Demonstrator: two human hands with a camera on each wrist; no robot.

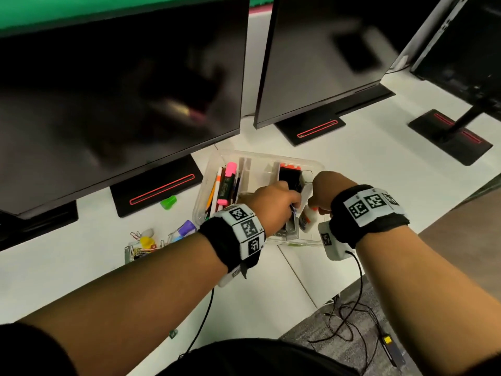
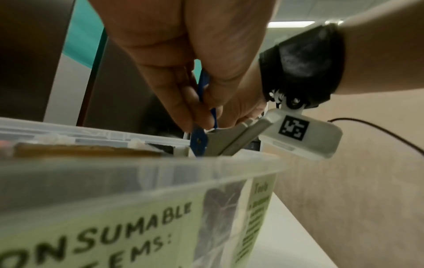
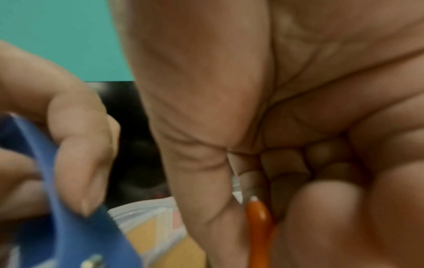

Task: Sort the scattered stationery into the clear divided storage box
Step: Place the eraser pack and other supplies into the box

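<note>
- Blue-handled scissors stand blades-down in a right-hand compartment of the clear divided storage box, pinched by the left hand.
- Right hand, just beside, has its grip curled around a white glue bottle with an orange cap, over the box's right end.
- Pens and a pink highlighter fill the left compartment.
- Box sits on the white counter; paper clips and a green sharpener lie to its left.

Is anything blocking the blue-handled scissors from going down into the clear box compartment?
Nothing visible blocks them. The left hand pinches the blue-handled scissors, whose lower part is already inside the clear plastic divided box; that compartment's bottom is hidden.
</note>
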